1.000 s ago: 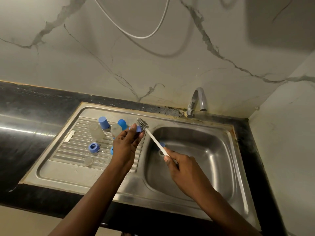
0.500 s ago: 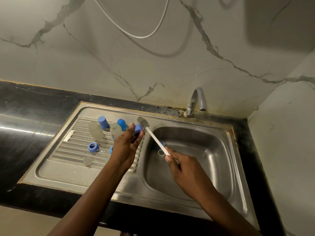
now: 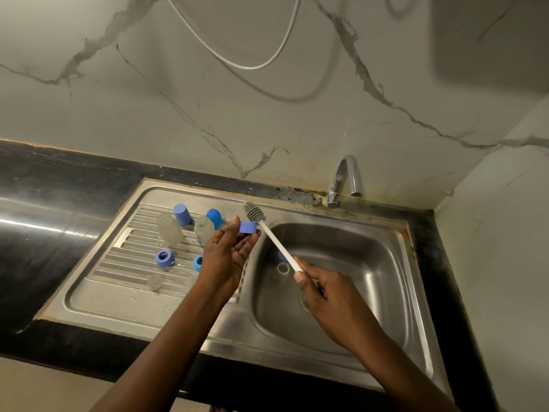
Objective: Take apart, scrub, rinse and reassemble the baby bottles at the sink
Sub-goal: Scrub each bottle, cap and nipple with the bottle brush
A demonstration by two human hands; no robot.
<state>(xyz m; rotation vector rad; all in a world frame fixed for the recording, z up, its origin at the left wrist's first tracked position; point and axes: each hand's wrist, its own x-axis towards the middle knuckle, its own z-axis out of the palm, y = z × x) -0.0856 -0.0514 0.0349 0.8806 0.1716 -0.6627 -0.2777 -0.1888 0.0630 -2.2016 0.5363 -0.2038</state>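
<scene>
Left hand (image 3: 228, 257): was held up over the inner edge of the drainboard (image 3: 98, 292); blue collar ring (image 3: 248, 227) was pinched btw thumb and fingertips.
Right hand (image 3: 329, 295): was held over the basin (image 3: 371, 263); fingers were curled round the white handle of the bottle brush (image 3: 276, 245).
Brush head: grey bristles were pointed up-left, just beside the held ring on its far side; contact couldn't be told.
Drainboard items: clear bottle (image 3: 169, 228) and 2nd clear bottle (image 3: 204, 230) were placed side by side w/ blue cap (image 3: 182, 214) and 2nd blue cap (image 3: 214, 217) just behind; spare blue ring (image 3: 164, 258) and clear nipple (image 3: 155, 281) were seen nearer the front.
Basin contents: small clear part (image 3: 282, 268) was seen under the brush handle; type couldn't be told.
Tap (image 3: 344, 179): was mounted at the back rim.
Counter (image 3: 44, 203): dark; sink was set into it.
</scene>
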